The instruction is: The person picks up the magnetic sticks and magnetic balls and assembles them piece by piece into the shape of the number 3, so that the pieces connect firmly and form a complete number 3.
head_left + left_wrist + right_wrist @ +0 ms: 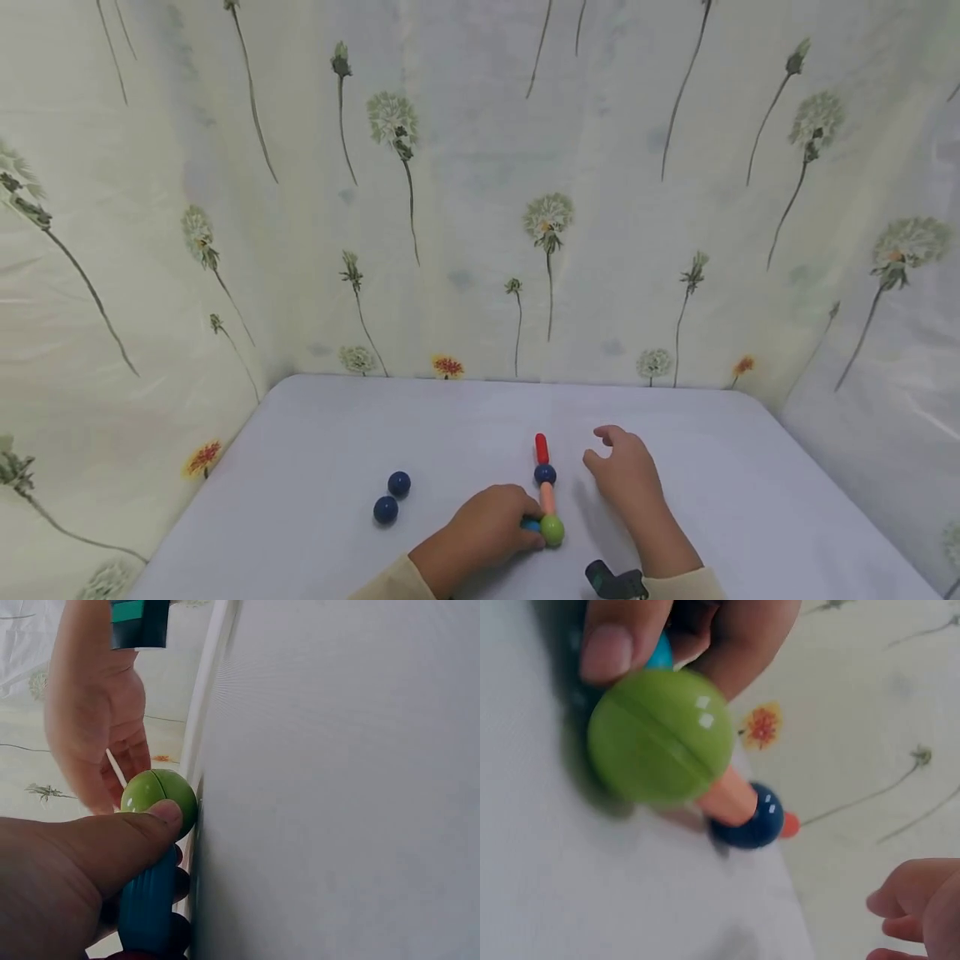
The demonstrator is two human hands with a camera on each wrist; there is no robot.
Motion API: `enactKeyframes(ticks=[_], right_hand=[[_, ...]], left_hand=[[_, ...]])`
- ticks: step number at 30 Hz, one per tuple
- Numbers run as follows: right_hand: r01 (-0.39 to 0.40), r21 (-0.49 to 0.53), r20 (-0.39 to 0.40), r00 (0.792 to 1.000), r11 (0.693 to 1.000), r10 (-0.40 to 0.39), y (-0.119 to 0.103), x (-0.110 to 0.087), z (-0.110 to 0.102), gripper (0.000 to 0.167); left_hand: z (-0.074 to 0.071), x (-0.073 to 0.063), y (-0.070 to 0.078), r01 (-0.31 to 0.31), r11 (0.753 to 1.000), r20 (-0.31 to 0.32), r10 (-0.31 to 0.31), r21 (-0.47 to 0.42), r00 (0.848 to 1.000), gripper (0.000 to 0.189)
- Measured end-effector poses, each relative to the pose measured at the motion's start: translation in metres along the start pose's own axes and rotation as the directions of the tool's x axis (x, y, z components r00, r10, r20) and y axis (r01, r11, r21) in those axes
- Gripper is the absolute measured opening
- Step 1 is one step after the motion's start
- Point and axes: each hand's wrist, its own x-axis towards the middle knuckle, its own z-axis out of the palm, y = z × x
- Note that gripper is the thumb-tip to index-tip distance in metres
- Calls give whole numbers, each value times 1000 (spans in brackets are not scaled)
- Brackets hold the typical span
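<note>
One sideways knock could part the glossy green plastic ball [552,531] from the peach plastic rod [548,498] beyond it, since the left hand [493,525] pinches only the bright-blue plastic rod [531,525] beside them. The ball sits right at those fingertips, with a navy plastic ball [545,474] and red plastic rod [542,448] farther toward the far edge of the tabletop [322,442]; the right hand [628,477] hovers empty, thumb and fingers apart.

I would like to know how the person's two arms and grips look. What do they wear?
The left sleeve and the right sleeve are plain beige. The left grip and the right grip wear no gloves. At the right wrist there is a dark device; the left wrist view shows green on it.
</note>
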Motion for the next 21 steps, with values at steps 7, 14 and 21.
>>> enactKeyframes(ticks=[7, 14, 21], right_hand=[[-30, -47, 94, 995, 998, 34, 23, 7, -1, 54], [-88, 5, 170, 982, 996, 85, 37, 10, 3, 56], [-46, 32, 127, 991, 998, 42, 47, 10, 3, 43]], left_hand=[[1, 0, -2, 3, 1000, -10, -3, 21, 1000, 30], [0, -1, -2, 16, 1000, 8, -16, 9, 1000, 33], [0, 0, 0, 29, 1000, 10, -29, -2, 1000, 33]])
